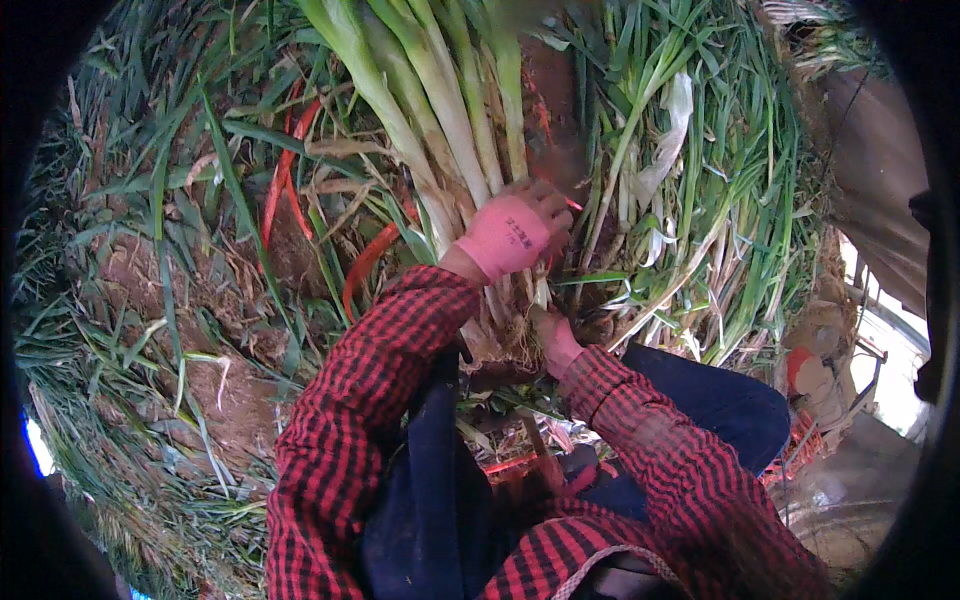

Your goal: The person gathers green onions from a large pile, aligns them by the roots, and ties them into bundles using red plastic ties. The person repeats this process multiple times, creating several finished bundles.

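A bundle of green onions (442,112) rises before me, with pale stalks and green upper parts. My left hand (514,229), in a pink glove that bears writing, lies across the lower stalks. Its fingers curl around their right side. Lower down, at the bundle's right edge, my right hand (555,341) touches the root end. That hand is also gloved in pink, and its fingers are mostly hidden by stalks and roots. Thin, tangled onion roots (525,349) hang just left of it.
Orange-red plastic straps (283,176) lie among leaves at the left, over bare soil (225,390). More green onions (720,187) are heaped at the right, with a white plastic scrap (671,127). Brown sheeting (874,172) hangs at the far right. My knees in dark trousers flank the bundle.
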{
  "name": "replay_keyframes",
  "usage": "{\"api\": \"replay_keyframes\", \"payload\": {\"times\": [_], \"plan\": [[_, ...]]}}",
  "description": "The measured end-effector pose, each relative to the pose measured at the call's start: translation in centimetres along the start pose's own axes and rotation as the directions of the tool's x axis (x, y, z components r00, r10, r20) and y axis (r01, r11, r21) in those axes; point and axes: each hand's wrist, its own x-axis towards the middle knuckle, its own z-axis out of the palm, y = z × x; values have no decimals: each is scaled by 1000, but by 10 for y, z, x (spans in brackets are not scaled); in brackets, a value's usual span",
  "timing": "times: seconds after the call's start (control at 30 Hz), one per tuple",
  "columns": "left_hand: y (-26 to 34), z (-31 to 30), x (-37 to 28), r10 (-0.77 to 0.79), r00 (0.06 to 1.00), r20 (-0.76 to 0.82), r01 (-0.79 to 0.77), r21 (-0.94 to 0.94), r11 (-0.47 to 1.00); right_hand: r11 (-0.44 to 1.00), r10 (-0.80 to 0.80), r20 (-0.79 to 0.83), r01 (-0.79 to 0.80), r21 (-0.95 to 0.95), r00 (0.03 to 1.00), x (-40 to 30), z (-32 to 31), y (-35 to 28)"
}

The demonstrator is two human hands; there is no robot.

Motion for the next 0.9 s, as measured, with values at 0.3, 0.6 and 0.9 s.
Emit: {"api": "replay_keyframes", "payload": {"times": [0.3, 0.6, 0.9], "plan": [[-4, -45, -51, -30, 988, 150, 54, -156, 986, 944, -115, -182, 164, 286, 976, -63, 36, -53], [16, -21, -42, -42, 993, 108, 37, 48, 998, 883, -5, -70, 37, 468, 998, -49, 42, -26], [24, -4, -67, -131, 938, 321, 62, 217, 974, 993, 90, 301, -63, -99, 949, -34, -5, -31]]}}
